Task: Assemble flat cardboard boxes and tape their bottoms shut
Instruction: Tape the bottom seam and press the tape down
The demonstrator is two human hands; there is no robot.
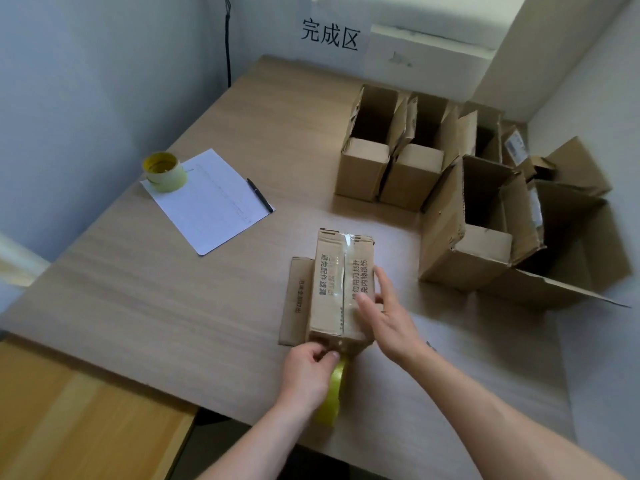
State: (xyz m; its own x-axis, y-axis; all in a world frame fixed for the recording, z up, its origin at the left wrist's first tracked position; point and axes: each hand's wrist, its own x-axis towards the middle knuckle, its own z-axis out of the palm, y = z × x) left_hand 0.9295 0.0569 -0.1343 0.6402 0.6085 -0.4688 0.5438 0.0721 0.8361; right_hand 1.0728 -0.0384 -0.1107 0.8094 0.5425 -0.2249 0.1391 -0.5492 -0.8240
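Note:
A small cardboard box (329, 289) stands upside down near the table's front, its bottom flaps closed and a strip of clear tape running along the seam. My right hand (384, 317) lies flat with straight fingers on the box's right flap. My left hand (308, 372) grips a yellow tape roll (332, 393) at the box's near end, thumb against the cardboard. One loose flap lies flat on the table to the box's left.
Several assembled open boxes (464, 216) crowd the table's right and back right. A second yellow tape roll (165, 171) sits on a white sheet (214, 206) with a black pen (259, 195) at left. A lighter wooden surface (86, 417) adjoins the front left.

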